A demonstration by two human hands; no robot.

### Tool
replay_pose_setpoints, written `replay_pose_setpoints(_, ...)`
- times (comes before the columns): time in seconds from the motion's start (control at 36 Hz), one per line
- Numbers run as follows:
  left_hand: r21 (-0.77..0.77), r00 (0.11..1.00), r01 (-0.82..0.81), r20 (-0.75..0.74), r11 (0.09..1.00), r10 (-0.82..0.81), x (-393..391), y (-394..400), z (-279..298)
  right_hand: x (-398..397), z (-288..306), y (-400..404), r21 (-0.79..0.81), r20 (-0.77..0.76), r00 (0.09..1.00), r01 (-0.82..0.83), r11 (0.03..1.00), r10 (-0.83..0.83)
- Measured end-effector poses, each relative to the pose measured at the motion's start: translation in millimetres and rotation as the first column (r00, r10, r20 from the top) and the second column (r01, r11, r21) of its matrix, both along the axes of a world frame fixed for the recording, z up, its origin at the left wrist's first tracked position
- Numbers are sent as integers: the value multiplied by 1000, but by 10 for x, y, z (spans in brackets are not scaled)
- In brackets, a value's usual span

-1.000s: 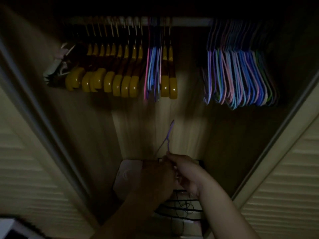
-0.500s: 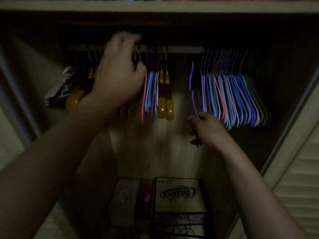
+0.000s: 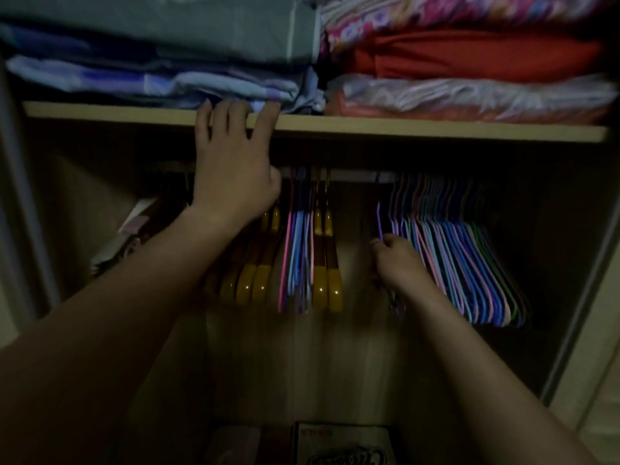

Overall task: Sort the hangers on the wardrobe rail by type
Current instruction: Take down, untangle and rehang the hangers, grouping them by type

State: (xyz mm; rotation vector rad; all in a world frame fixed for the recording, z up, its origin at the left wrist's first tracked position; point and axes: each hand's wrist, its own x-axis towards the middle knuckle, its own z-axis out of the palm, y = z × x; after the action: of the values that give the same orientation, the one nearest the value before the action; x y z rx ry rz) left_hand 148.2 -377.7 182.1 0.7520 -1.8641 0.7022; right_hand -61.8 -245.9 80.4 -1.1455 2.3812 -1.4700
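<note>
Two hands work: your right hand (image 3: 399,263) pinches a purple wire hanger (image 3: 379,220) beside the wire group (image 3: 469,263); your left hand (image 3: 231,172), grip wide, rests against the shelf (image 3: 436,130). Next, hook it onto the rail (image 3: 352,176).

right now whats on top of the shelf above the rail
On the shelf lie folded fabrics: a grey and blue stack at left, a red and floral stack at right. The left hand has its fingers on the edge. Anything behind the stacks is hidden.
</note>
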Motion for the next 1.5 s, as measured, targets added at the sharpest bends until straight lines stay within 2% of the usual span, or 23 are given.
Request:
replay_pose_setpoints(0.17, -19, 998, 58, -7, 998, -58, 55, -2, 2, -128, 73, -62, 221, -338, 935, 190, 957, -107)
replay_pose_setpoints(0.28, -10, 997, 71, -16, 997, -71, 47, 1, -12, -97, -25, 4, 282, -630, 774, 304, 910, -63)
replay_pose_setpoints(0.36, 7, 997, 78, -28, 997, -77, 38, 11, -12, -96, -18, 6, 328, -769, 639, 407, 852, -10)
replay_pose_setpoints(0.5, 12, 992, 119, -41, 993, -118, 47, 25, -5, -159, -1, 38, 322, -809, 588, 472, 821, -21)
replay_pose_setpoints(0.67, 33, 990, 139, -24, 990, -138, 81, 41, -2, -81, 78, 86, 351, -778, 626, 508, 787, -56)
replay_pose_setpoints(0.72, 30, 989, 147, -21, 989, -147, 88, 40, 0, 59, 121, 124, 275, -799, 592, 519, 809, -108)
replay_pose_setpoints(0.78, 29, 988, 152, -21, 988, -152, 96, 37, 1, 194, 120, 127, 125, -816, 557, 437, 891, -159)
replay_pose_setpoints(0.81, 28, 988, 153, -21, 988, -152, 97, 35, 1, 256, 107, 115, 75, -793, 588, 354, 932, -160)
replay_pose_setpoints(0.86, 30, 988, 153, -20, 988, -152, 97, 34, -2, 339, 49, 46, 38, -675, 730, 174, 984, -103)
replay_pose_setpoints(0.92, 32, 988, 156, -22, 987, -155, 94, 31, -7, 394, -55, -60, 68, -476, 879, 43, 997, -6)
replay_pose_setpoints(1.0, 34, 987, 159, -34, 987, -157, 90, 31, -10, 394, -276, -208, 41, -181, 983, -34, 999, 41)
replay_pose_setpoints(1.06, 39, 986, 161, -44, 986, -160, 83, 40, -10, 389, -393, -268, -22, 131, 988, -80, 997, 82)
replay_pose_setpoints(1.11, 44, 985, 165, -57, 985, -162, 74, 49, -7, 407, -482, -305, -119, 417, 889, -153, 981, 189)
replay_pose_setpoints(1.14, 47, 985, 166, -64, 985, -163, 68, 54, -11, 431, -511, -308, -147, 480, 846, -185, 972, 234)
replay_pose_setpoints(1.25, 44, 980, 181, -92, 983, -176, 53, 54, -11, 496, -544, -346, -225, 497, 827, -170, 959, 263)
replay_pose_setpoints(1.5, 31, 978, 185, -102, 982, -181, 41, 52, -21, 456, -493, -350, -256, 405, 902, -43, 966, 148)
